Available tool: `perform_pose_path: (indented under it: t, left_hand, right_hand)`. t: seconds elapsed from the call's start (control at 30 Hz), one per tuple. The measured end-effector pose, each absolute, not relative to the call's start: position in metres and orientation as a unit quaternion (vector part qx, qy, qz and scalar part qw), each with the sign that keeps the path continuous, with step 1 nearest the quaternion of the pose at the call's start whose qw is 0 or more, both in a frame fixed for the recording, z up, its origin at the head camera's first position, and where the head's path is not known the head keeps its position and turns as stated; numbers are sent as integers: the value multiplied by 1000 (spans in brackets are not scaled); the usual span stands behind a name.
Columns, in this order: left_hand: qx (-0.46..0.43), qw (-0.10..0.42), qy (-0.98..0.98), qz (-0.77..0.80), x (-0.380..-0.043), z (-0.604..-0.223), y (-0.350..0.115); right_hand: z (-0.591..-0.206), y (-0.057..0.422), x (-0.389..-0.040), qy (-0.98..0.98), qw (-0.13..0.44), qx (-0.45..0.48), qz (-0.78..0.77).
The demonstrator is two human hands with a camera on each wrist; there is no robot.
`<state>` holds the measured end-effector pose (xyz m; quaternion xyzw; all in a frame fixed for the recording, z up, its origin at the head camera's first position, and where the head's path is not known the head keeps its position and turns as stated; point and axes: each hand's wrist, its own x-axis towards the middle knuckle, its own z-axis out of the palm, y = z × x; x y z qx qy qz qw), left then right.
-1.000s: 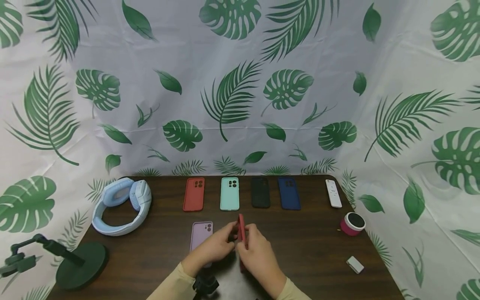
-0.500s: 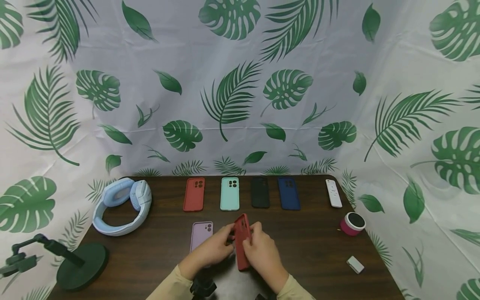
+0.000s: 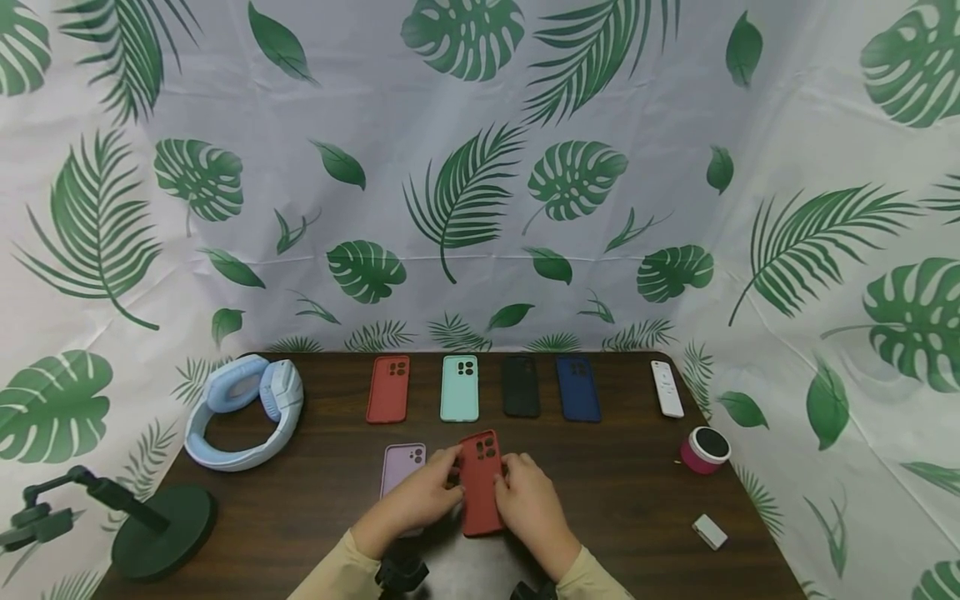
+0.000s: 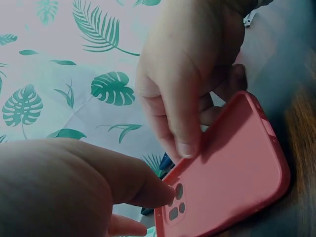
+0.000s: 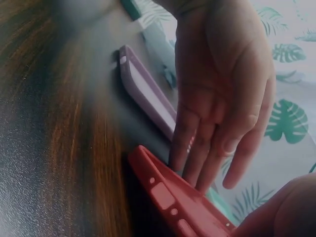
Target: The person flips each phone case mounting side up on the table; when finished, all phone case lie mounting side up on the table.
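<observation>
A red phone case [image 3: 478, 492] stands nearly upright between the two hands in the head view, its back and camera cutouts facing the head camera. The right hand [image 3: 532, 508] pinches its right edge; the left wrist view shows that thumb over the rim of the hollow inner side [image 4: 232, 163]. At the opposite edge is the left hand [image 3: 422, 497], its fingers fairly straight and right at the case in the right wrist view. A light purple phone case [image 3: 401, 468] lies on the table, partly hidden by the left hand and forearm.
Red [image 3: 387, 389], mint [image 3: 459, 389], black [image 3: 521, 387] and blue [image 3: 577, 389] phone cases line the back. Blue headphones [image 3: 243, 414] and a dark lamp [image 3: 161, 533] stand left. A white remote [image 3: 667, 388], pink-sided jar [image 3: 705, 450] and small white block [image 3: 709, 531] lie right.
The red phone case has turned from edge-on to showing its back with the camera cutouts. The right hand has shifted slightly right with its edge; the left hand has barely moved.
</observation>
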<state>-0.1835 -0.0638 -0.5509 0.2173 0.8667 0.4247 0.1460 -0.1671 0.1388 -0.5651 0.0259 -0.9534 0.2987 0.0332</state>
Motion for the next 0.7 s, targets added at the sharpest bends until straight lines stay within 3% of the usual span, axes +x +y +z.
perform_pose_path:
  t: [0.3,0.7]
  left_hand:
    - [214,133,887,387,-181,-550,-66]
    - [215,118,904,351,-171,-549,-65]
  right_hand:
    - [-579,141,-169,-936,-13,36,349]
    - [-585,144,-172,-926,-29,38,374]
